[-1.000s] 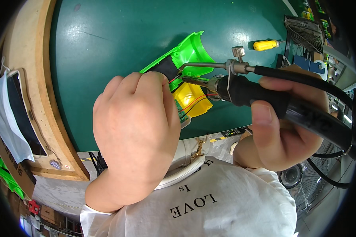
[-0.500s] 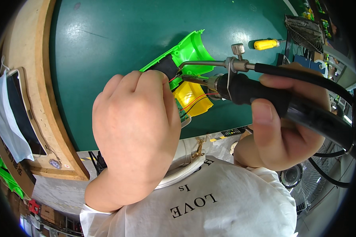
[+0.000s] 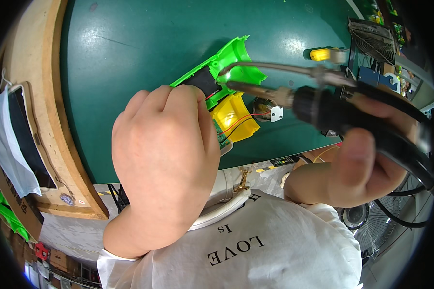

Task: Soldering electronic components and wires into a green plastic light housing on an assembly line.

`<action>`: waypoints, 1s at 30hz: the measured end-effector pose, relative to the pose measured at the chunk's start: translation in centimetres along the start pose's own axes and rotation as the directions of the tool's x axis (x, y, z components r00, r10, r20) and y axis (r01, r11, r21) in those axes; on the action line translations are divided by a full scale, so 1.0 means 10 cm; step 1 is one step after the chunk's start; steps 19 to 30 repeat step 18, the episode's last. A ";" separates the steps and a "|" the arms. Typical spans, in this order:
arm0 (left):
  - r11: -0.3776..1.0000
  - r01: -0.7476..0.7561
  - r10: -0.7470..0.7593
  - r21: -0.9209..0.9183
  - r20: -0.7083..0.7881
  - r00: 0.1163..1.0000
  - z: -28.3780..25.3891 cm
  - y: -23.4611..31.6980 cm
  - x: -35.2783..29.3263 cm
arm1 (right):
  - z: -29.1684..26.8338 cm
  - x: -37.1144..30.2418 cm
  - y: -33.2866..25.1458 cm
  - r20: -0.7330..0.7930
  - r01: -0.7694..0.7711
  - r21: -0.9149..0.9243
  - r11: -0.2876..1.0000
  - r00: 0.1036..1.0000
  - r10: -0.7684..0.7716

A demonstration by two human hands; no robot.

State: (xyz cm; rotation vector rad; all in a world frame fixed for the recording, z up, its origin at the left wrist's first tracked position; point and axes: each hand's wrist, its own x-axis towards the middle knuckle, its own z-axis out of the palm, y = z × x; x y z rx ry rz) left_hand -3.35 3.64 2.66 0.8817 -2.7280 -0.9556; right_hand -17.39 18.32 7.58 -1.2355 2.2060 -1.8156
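Observation:
My right hand (image 3: 371, 159) is wrapped round the black handle of a soldering iron (image 3: 330, 111). A thin metal solder-feed tube (image 3: 270, 66) runs above its barrel; both are blurred, their ends over a green plastic shell half (image 3: 236, 60). In the shell lies a black block (image 3: 205, 79). My left hand (image 3: 166, 144) is curled over the shell's near end beside a short red wire (image 3: 210, 96); its fingertips are hidden beneath it. Next to it lies a yellow plastic shell (image 3: 234, 115), crossed by red and black wires leading to a round metal part with a white plate (image 3: 276, 113).
A yellow-handled screwdriver (image 3: 320, 54) lies at the far right of the green tabletop (image 3: 135, 38), near a small fan (image 3: 371, 38). A wooden tray (image 3: 53, 96) with a face mask (image 3: 9, 139) stands at left. A black cable (image 3: 400, 219) hangs at right.
My right hand has drawn the soldering iron to the right, away from the wire by my left hand. The round metal part now shows. My left hand has barely moved.

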 end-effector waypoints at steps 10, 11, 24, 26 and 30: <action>1.000 -0.001 0.000 0.012 0.027 1.000 -0.01 0.02 0.01 | -0.04 0.14 0.34 -0.506 -0.006 -0.084 0.996 0.862 -0.037; 1.000 -0.008 0.007 0.022 0.027 1.000 -0.01 0.02 0.00 | -0.06 0.13 0.40 -0.517 0.012 -0.089 0.996 0.854 -0.056; 0.998 -0.009 0.005 0.059 0.057 0.998 -0.04 0.05 0.00 | -0.07 -0.07 0.67 -0.652 0.022 -0.058 0.998 0.756 -0.055; 0.998 -0.009 0.005 0.059 0.057 0.998 -0.04 0.05 0.00 | -0.07 -0.07 0.67 -0.652 0.022 -0.058 0.998 0.756 -0.055; 0.998 -0.009 0.005 0.059 0.057 0.998 -0.04 0.05 0.00 | -0.07 -0.07 0.67 -0.652 0.022 -0.058 0.998 0.756 -0.055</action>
